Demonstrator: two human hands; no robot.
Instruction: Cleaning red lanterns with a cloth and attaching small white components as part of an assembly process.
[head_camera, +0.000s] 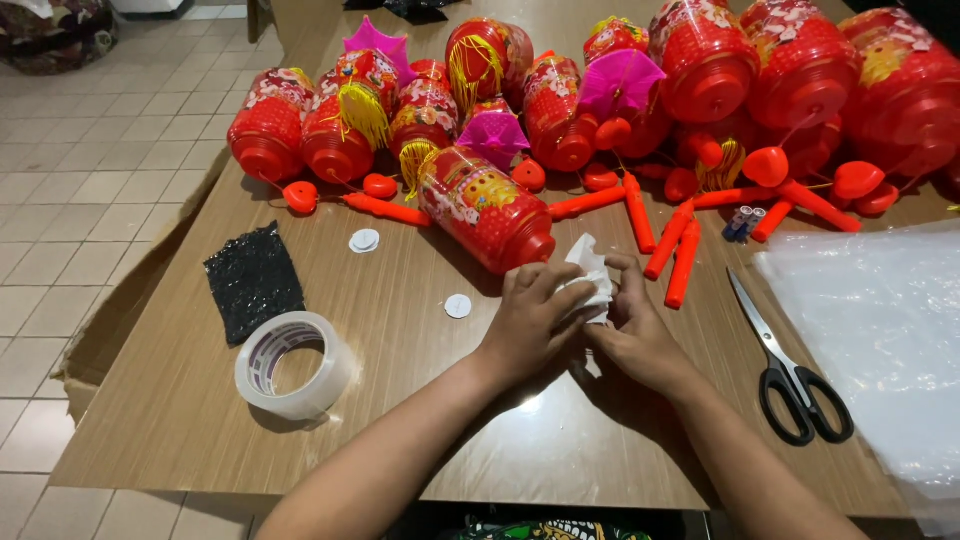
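- At the near edge of a wooden counter (400, 330), a person's left hand (528, 322) and right hand (632, 330) meet over a crumpled white scrap (592, 280), each pinching it between fingertips; the scrap is raised just off the wood, likely so both hands can work it together.
- Just beyond the hands, one red lantern (486, 208) lies on its side, apart from the rest and close enough to reach.
- Across the far side, more red lanterns (700, 70) are heaped together, yellow tassels (364, 112) and pink paper fans (620, 84) showing among them; loose red sticks (672, 248) and heart-shaped pieces (766, 165) lie scattered in front.
- To the left, a roll of clear tape (295, 364) sits flat beside a black glittery patch (253, 280); two small white discs (364, 240) rest on the wood between tape and lanterns.
- To the right, black-handled scissors (790, 370) lie closed, blades pointing away, next to a clear plastic sheet (880, 340) at the counter's edge.
- Small batteries (742, 222) lie among the sticks.
- Beside the counter, a flattened cardboard box (120, 310) leans on the tiled floor (80, 180); what it holds cannot be seen.
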